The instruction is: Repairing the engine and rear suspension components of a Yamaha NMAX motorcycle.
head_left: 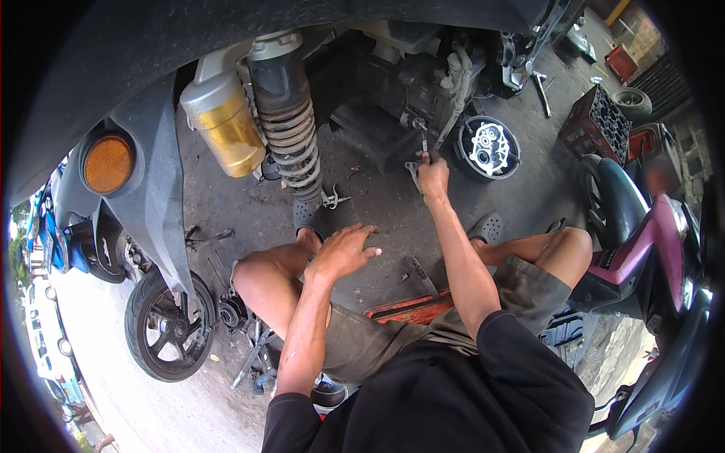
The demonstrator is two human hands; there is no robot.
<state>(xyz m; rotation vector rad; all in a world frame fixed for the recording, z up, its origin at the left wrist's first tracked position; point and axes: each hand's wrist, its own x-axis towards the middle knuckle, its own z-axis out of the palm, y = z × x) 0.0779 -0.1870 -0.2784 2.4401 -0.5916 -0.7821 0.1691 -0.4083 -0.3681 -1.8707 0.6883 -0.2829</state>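
My right hand is closed round a slim metal hand tool, its tip up against the underside of the motorcycle's engine. The exact kind of tool is too small to make out. Another small metal piece shows at the left side of that hand. My left hand hangs in the air near my left knee, fingers stretched out and holding nothing. To the right of the engine sits a black basin with a pale metal engine cover in it.
At the upper left are a coil-spring shock absorber, its gold canister and an orange reflector. A loose wheel is lower left. Between my legs lies a red metal tray. A pink-and-black scooter and crate stand right.
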